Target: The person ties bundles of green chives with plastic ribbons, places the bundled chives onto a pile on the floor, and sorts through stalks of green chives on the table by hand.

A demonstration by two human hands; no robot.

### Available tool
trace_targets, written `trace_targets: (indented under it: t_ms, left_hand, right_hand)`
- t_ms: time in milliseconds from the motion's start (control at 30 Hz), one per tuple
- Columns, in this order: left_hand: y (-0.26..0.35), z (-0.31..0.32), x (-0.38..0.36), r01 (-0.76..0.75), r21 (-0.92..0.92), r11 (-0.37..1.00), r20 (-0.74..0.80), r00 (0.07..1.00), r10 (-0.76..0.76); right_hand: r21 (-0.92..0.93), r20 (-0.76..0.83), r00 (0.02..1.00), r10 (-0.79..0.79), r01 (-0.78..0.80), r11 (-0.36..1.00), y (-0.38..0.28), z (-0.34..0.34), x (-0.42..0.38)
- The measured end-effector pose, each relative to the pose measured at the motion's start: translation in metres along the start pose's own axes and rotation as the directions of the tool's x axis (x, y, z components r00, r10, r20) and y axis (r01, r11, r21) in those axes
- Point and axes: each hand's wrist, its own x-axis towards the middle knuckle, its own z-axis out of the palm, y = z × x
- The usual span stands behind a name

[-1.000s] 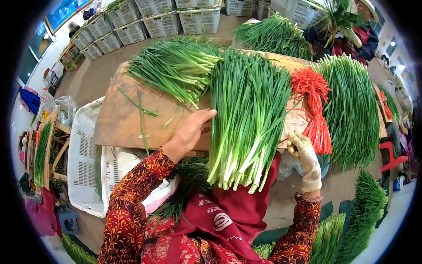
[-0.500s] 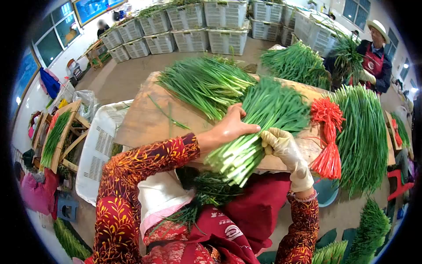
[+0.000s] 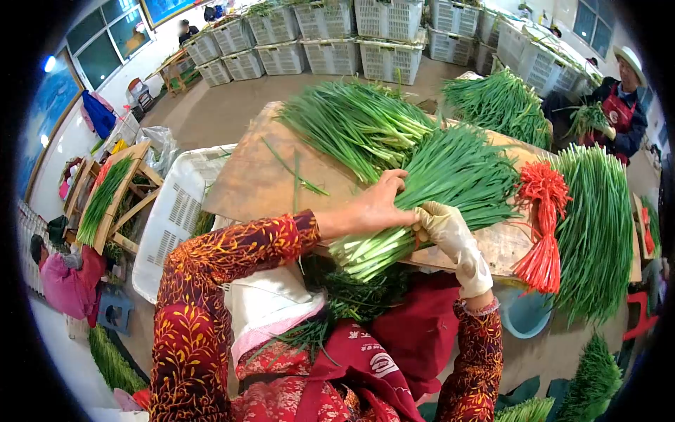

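Observation:
A bunch of green chives (image 3: 460, 176) lies slantwise over the near edge of the wooden board, its pale stem ends (image 3: 362, 253) pointing toward me. My bare left hand (image 3: 373, 204) is closed over the bunch from the left, thumb stretched across the stems. From the right, my right hand (image 3: 446, 228), in a cream glove, pinches the bunch's near side just beside the left thumb. What sits under the gloved fingertips is hidden. Right of the bunch hangs a bundle of red plastic ties (image 3: 541, 225). A looser heap of chives (image 3: 358, 126) rests behind my left hand.
The wooden board (image 3: 239, 176) carries another long pile of chives (image 3: 594, 225) at its right end. A white crate (image 3: 169, 218) stands to the left, a blue bucket (image 3: 527, 313) below the board. Stacked crates (image 3: 390, 60) line the back; a co-worker (image 3: 619, 105) handles greens at right.
The view has shifted, so the board appears farther right. The bunch's stem ends have swung up and nearer the board edge. Both hands stay on it. The co-worker's greens are lower.

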Motion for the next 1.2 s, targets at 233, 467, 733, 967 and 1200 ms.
trace_targets:
  t_ms: [233,467,733,967,1200]
  left_hand:
    - [-0.031,-0.003,0.034,0.161,-0.501,0.851,0.108,0.987,-0.122]
    - [0.039,0.017,0.029,0.301,-0.735,0.607,-0.22,0.742,-0.634]
    - [0.006,0.07,0.014,0.034,0.022,0.999,-0.688,0.725,-0.01]
    - [0.007,0.069,0.011,-0.018,-0.086,0.996,-0.712,0.7,-0.049]
    - [-0.002,0.066,0.006,-0.074,-0.247,0.966,-0.689,0.714,-0.121]
  right_hand:
    - [-0.154,-0.012,1.0,0.003,-0.005,0.988,-0.006,0.001,0.0]
    - [-0.278,-0.043,0.989,-0.139,0.122,0.953,0.013,0.002,0.021]
    - [-0.186,0.001,0.996,-0.085,0.083,0.979,0.01,0.001,0.009]
    - [-0.297,-0.121,0.887,-0.446,0.396,0.869,0.028,0.008,-0.01]
    - [0.266,-0.052,0.991,-0.121,0.131,0.955,0.01,0.01,0.0]
